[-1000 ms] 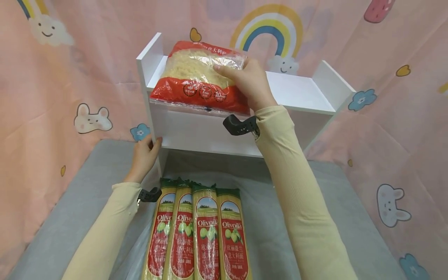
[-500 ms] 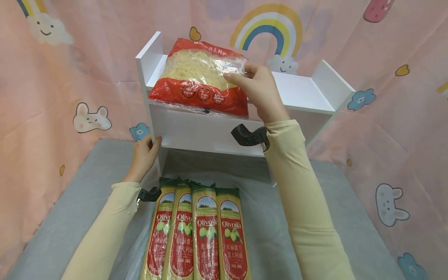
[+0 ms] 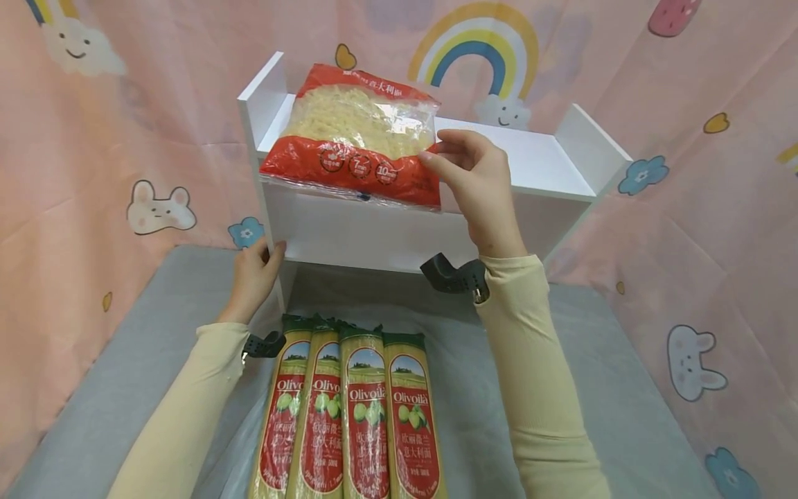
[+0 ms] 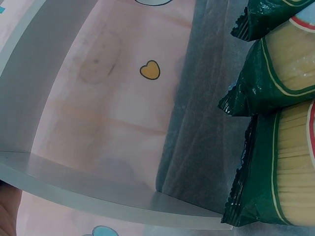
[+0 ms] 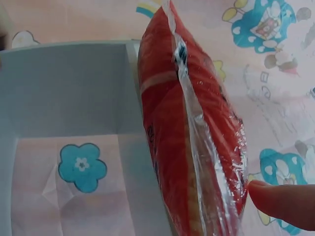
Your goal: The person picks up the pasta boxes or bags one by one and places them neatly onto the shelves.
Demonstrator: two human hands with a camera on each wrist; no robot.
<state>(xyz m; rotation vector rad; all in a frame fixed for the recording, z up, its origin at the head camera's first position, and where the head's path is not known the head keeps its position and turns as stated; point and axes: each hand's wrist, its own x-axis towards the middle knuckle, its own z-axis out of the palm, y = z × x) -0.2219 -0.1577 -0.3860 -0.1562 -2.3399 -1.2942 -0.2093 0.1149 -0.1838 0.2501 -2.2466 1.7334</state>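
A red and clear bag of pasta [image 3: 355, 125] lies on the top board of a white shelf [image 3: 536, 159], at its left end, its front edge hanging a little over the lip. At the bag's right edge is my right hand [image 3: 483, 184], fingers loosely bent and thumb tip right at the red corner. In the right wrist view a fingertip [image 5: 266, 194] shows against the side of the bag [image 5: 192, 128]. Lower down, my left hand [image 3: 252, 277] grips the shelf's left side panel, thumb on the inner side and the other fingers partly hidden behind it.
Several spaghetti packs [image 3: 364, 416] with green tops lie side by side on the grey cloth [image 3: 499, 416] in front of the shelf. A pink patterned curtain [image 3: 686, 229] hangs behind and at both sides. The shelf's raised right end [image 3: 592, 149] stands beyond my right hand.
My right hand has slid right and down from the bag's face to its edge, loosening its hold. The bag has settled slightly on the shelf. My left hand stays on the panel.
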